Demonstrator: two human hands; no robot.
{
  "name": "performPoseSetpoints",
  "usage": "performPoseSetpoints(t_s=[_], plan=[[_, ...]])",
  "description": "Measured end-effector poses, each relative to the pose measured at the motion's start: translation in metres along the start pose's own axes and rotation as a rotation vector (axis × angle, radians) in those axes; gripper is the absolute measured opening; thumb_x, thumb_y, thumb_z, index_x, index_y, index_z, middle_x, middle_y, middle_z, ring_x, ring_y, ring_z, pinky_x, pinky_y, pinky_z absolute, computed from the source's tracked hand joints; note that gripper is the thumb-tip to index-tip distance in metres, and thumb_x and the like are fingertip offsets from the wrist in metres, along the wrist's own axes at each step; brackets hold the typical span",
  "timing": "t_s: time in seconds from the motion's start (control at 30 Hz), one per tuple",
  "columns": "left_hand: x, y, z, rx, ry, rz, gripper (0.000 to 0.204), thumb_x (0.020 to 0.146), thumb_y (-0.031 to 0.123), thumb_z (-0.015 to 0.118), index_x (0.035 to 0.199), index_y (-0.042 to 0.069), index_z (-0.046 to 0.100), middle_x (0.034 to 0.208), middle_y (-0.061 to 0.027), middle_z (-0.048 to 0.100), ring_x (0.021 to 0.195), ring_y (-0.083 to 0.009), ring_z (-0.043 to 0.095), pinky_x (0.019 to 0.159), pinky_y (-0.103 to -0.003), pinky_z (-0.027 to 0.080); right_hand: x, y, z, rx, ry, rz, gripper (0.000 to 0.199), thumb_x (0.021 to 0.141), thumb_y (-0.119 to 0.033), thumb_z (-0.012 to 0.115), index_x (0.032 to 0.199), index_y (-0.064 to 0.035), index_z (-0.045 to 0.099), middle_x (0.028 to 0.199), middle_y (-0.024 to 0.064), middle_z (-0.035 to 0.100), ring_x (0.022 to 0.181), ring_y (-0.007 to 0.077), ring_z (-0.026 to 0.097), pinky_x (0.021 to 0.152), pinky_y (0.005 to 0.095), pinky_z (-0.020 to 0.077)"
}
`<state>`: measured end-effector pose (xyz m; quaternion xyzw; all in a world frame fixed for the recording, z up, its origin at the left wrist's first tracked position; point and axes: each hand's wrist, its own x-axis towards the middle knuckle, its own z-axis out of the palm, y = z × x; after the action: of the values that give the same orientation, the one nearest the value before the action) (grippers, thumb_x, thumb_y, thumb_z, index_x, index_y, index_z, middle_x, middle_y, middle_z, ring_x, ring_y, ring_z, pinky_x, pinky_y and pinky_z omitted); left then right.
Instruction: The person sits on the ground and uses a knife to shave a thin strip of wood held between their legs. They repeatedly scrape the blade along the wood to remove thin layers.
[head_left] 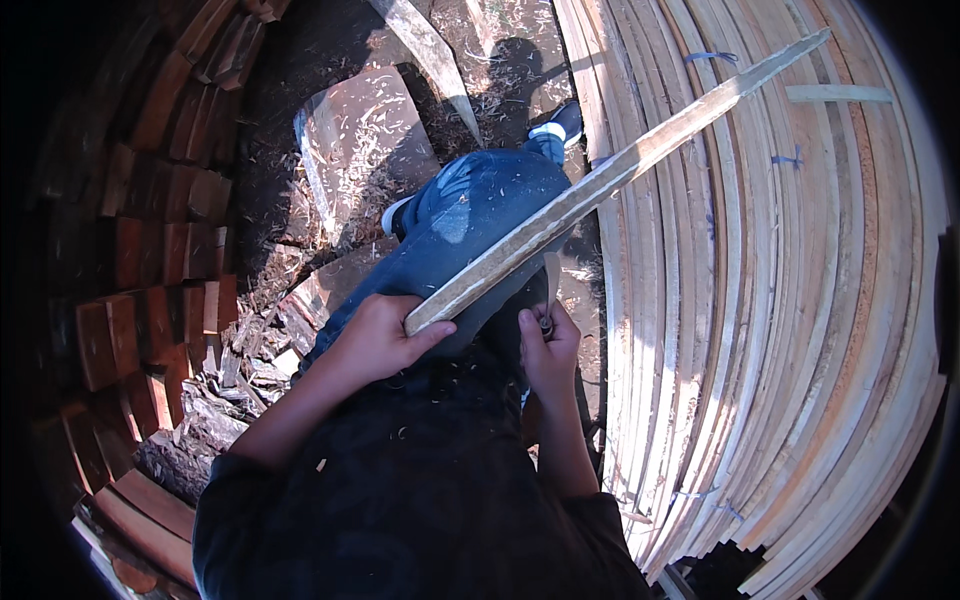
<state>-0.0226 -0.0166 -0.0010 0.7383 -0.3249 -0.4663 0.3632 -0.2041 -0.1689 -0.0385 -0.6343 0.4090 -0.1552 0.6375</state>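
Note:
My left hand [375, 338] is closed round the near end of a long, narrow wooden strip [600, 185]. The strip runs up and to the right across my jeans [475, 200], and its far end hangs over stacked boards. Bark-brown patches show along its face, and its edge is paler. Lower and to the right, my right hand [550, 355] is closed on a knife [552, 275]. A pale blade rises from the fist, close beside the strip but seemingly apart from it. My fingers hide most of the knife's handle.
Long pale boards [690, 300] are stacked on the right, with blue ties [710, 57] and a short crosspiece [838, 93]. Split wood blocks [150, 320] are piled on the left. Shavings cover a flat slab [365, 140] and the ground. Another pointed plank [430, 55] lies ahead.

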Motion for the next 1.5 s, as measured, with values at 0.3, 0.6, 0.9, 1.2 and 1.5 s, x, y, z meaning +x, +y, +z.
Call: performPoseSetpoints(t_s=[0.3,0.6,0.9,1.2,1.5], plan=[[-0.009,0.008,0.008,-0.014,0.071,0.083,0.023,0.08,0.016,0.069,0.085,-0.003,0.056,0.06,-0.0192,0.053,0.054,-0.0335,0.058,0.051,-0.039,0.042,-0.007,-0.014,0.003,-0.083,0.021,-0.076,0.015,0.087,-0.002,0.058,0.097,-0.0004,0.046,0.072,0.0031,0.053,0.048,0.0027,0.043,0.041,0.0178,0.032],[-0.023,0.004,0.007,0.186,0.269,0.153,0.02,0.079,0.013,0.068,0.079,-0.001,0.053,0.056,-0.0189,0.05,0.057,-0.0366,0.058,0.051,-0.04,0.041,-0.027,-0.008,-0.014,-0.041,0.121,-0.033,0.018,0.09,-0.008,0.057,0.104,0.0032,0.056,0.068,0.0004,0.054,0.05,0.0005,0.044,0.044,0.0178,0.0317],[-0.02,0.01,0.01,0.094,0.134,0.035,0.023,0.084,0.02,0.062,0.083,-0.001,0.051,0.065,-0.0214,0.053,0.065,-0.04,0.059,0.056,-0.044,0.042,-0.009,-0.025,-0.001,-0.232,0.004,-0.141,0.012,0.091,-0.011,0.056,0.086,-0.0006,0.059,0.055,-0.0009,0.046,0.044,0.0026,0.038,0.042,0.0212,0.0286],[-0.012,0.005,0.002,-0.025,-0.148,-0.077,0.027,0.09,0.022,0.058,0.094,-0.004,0.055,0.07,-0.0164,0.057,0.065,-0.0235,0.059,0.06,-0.036,0.044,-0.02,-0.028,0.004,-0.473,-0.138,-0.075,0.03,0.089,-0.02,0.06,0.07,-0.0007,0.049,0.049,0.0136,0.043,0.039,0.0259,0.045,0.041,0.0335,0.0346],[-0.006,-0.002,0.002,-0.257,-0.212,-0.176,0.035,0.092,0.027,0.058,0.095,-0.007,0.06,0.071,-0.0077,0.059,0.069,-0.01,0.052,0.062,-0.03,0.044,-0.006,-0.039,0.013,-0.639,-0.094,-0.159,0.039,0.087,-0.034,0.063,0.066,-0.0032,0.051,0.054,0.0147,0.052,0.05,0.0342,0.056,0.045,0.0394,0.042]])
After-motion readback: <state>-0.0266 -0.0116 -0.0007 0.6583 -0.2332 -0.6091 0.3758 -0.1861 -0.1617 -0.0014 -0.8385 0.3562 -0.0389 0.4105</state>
